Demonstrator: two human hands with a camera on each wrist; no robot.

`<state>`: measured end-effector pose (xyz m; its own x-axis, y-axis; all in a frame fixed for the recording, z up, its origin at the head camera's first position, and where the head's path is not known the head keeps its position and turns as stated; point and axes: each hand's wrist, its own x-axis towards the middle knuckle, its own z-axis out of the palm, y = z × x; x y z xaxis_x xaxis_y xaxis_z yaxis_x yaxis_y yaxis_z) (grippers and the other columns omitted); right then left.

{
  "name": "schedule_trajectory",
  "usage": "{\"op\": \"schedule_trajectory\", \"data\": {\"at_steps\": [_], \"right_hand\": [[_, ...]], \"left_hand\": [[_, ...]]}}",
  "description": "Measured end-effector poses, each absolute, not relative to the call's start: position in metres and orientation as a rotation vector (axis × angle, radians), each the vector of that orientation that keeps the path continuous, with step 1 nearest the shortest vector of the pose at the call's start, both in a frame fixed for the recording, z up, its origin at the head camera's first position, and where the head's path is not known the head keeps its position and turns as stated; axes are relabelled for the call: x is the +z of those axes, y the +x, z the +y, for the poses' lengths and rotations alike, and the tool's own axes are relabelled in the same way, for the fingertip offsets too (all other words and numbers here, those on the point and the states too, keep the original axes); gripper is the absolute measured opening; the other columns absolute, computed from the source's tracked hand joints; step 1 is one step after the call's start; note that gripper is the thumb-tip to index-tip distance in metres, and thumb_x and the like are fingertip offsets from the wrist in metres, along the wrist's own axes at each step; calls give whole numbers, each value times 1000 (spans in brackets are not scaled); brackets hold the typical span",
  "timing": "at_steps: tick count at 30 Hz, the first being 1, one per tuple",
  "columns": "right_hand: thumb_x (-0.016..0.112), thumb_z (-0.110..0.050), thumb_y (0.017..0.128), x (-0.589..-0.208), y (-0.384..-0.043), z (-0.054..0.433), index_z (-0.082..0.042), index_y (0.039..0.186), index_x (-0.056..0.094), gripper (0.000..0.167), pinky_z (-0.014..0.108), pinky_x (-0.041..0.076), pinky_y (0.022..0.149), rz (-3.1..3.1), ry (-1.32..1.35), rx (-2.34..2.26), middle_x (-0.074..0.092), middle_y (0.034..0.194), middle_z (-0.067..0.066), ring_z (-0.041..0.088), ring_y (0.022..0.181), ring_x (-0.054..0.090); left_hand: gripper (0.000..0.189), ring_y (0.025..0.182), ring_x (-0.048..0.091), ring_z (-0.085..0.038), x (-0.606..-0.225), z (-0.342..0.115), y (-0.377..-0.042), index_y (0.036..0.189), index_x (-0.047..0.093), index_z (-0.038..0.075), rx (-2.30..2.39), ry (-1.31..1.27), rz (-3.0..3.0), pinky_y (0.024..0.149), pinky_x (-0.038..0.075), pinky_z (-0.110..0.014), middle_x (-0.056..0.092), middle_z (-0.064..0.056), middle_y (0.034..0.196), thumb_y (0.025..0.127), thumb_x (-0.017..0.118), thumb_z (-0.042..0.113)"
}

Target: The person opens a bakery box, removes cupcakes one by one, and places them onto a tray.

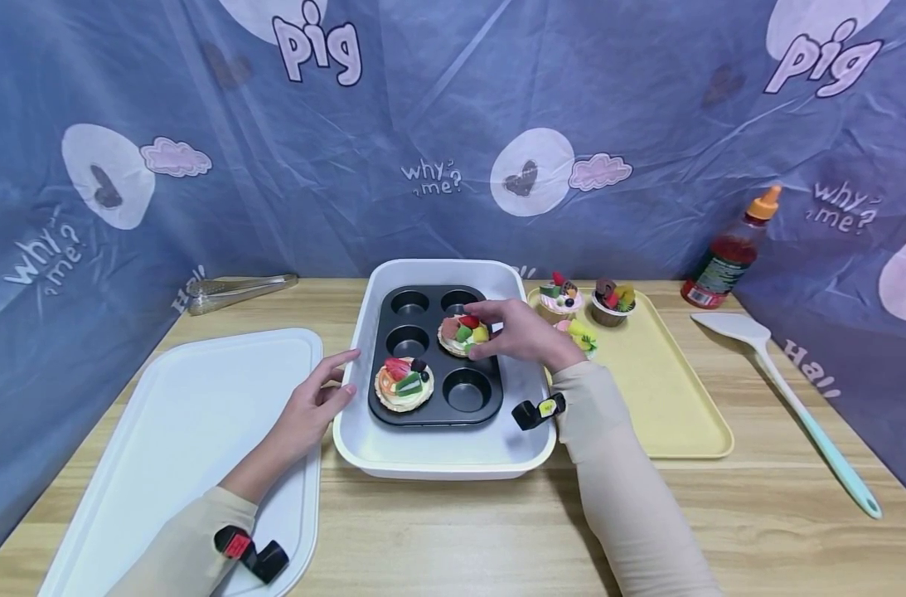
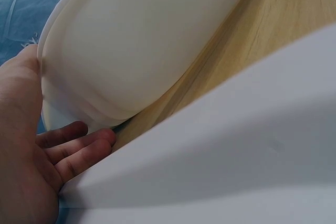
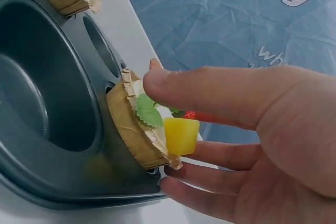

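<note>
A white tub [image 1: 445, 456] holds a dark muffin tin [image 1: 438, 421]. My right hand [image 1: 523, 332] is over the tin's right side. Its thumb and fingers pinch a fruit tart [image 1: 460, 336], which has red, green and yellow toppings. In the right wrist view the thumb crosses the pastry rim and the other fingers are on its far side. A second fruit tart [image 1: 404, 385] sits at the tin's front left. My left hand [image 1: 314, 402] touches the tub's left rim, with its fingers loosely spread.
Several cupcakes, including one [image 1: 612, 303] in a white cup, stand on a yellow tray [image 1: 669, 381] to the right. A white tray [image 1: 199, 414] lies at left. Tongs [image 1: 236, 292], a sauce bottle [image 1: 724, 257] and a spatula [image 1: 788, 390] are farther out. A blue curtain [image 1: 453, 224] borders the table.
</note>
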<state>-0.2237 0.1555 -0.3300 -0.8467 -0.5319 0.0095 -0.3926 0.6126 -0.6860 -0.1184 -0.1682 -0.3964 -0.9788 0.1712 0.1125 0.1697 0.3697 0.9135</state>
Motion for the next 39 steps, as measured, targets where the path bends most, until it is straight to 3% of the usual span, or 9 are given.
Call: {"op": "schedule_trajectory", "data": {"at_steps": [15,39], "right_hand": [[83,-10,83,-328,-225,153,-9,140,60,62,42,54,100,2677,-670,-973,63,139,13,31,125,59],[82,-6,82,-333,-226,154,-6,131,66,51,43,55,97,2738,-721,-996,70,126,14,31,117,66]], "left_hand": [[48,97,66,-24,-396,-168,-119,151,44,17,1734,314,2599,82,53,-19,59,-24,122,104,55,15],[47,100,67,-27,-397,-169,-119,151,44,17,1736,339,2595,83,53,-20,59,-24,122,105,54,15]]}}
